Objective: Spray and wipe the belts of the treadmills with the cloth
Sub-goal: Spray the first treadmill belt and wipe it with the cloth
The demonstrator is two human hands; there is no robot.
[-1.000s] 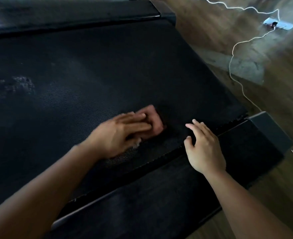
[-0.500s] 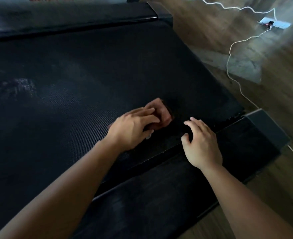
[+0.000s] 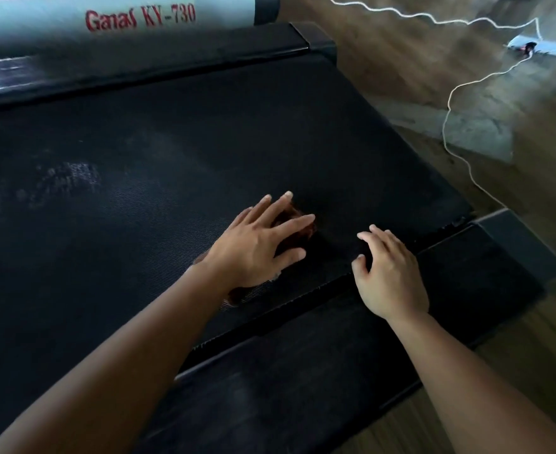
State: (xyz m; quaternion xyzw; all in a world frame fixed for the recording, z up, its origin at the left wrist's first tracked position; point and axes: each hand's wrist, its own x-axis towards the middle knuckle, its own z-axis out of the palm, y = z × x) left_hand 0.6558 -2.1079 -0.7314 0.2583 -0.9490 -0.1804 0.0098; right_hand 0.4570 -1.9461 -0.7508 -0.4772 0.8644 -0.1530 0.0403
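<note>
- Cloth: soft, reddish, on the belt near its right edge, mostly under the left hand.
- Left hand: fingers spread flat, pressing it, not pinching.
- Right hand: relaxed, empty, at the belt's edge.
- Judgement: light, limp (will bunch); press palm over its middle.

Head camera looks down, close over the treadmill belt.

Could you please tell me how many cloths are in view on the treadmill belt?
1. The reddish cloth lies on the belt under the left hand, which presses it flat. The right hand beside it holds nothing. The hand hides most of it.
</note>
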